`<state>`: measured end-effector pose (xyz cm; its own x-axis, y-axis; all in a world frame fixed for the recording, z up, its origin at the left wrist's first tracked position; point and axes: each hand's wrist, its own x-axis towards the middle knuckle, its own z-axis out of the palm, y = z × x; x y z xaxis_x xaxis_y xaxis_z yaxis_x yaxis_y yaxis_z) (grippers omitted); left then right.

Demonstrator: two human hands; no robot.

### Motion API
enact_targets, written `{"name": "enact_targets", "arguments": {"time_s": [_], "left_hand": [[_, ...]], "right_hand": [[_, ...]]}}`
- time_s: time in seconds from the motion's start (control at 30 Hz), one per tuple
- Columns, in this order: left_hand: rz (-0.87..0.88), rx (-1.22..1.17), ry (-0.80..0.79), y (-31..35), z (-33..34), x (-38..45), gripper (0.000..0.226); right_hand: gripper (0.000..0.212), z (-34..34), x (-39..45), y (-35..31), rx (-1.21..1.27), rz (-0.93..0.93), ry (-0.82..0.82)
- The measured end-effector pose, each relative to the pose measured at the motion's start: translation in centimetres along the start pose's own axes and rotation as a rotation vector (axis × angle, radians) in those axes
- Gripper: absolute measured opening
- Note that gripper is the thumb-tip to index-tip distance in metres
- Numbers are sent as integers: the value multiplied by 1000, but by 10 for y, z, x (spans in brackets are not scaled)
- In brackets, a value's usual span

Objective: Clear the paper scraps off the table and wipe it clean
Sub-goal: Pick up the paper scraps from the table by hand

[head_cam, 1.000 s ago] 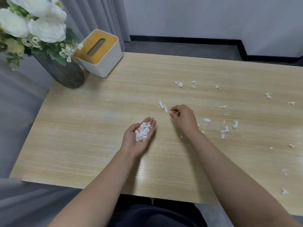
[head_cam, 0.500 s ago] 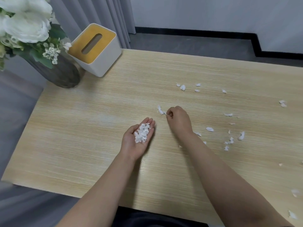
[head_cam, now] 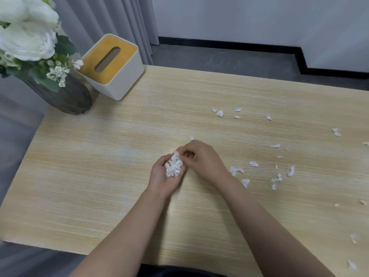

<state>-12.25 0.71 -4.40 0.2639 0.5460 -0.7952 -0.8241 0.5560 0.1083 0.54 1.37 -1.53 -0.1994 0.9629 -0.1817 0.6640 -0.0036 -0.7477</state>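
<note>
Left hand (head_cam: 162,176) palm up, cupped, holding one scrap pile (head_cam: 174,165). Right hand (head_cam: 201,159) above it, fingers curled at the pile; pinch not discernible. Roughly twenty scraps (head_cam: 253,163) loose on table (head_cam: 99,176), right half. One vase (head_cam: 65,94), one box (head_cam: 111,66).

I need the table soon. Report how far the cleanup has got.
Done: the table's left half shows no scraps. In hand: the cupped left hand holds a pile of scraps, the right hand over it. Left: loose scraps on the right side, then wiping; no cloth is visible.
</note>
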Motion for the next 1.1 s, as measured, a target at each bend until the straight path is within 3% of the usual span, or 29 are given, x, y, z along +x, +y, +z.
{"name": "enact_targets", "arguments": {"time_s": [0.3, 0.43, 0.57, 0.77, 0.97, 1.1], "left_hand": [[-101, 79, -38, 11, 1, 6, 38], [-66, 43, -46, 12, 11, 2, 23], [-72, 38, -66, 16, 14, 1, 34], [-53, 59, -112, 25, 9, 3, 37], [-24, 57, -79, 31, 9, 1, 38], [-13, 41, -46, 31, 10, 2, 38]], "right_hand": [[17, 9, -4, -19, -118, -47, -253], [13, -6, 6, -17, 111, 19, -17], [15, -16, 26, 2, 69, 147, 179], [43, 1, 52, 30, -224, 226, 29], [22, 18, 51, 37, -353, 179, -22], [18, 12, 47, 31, -219, 195, 86]]}}
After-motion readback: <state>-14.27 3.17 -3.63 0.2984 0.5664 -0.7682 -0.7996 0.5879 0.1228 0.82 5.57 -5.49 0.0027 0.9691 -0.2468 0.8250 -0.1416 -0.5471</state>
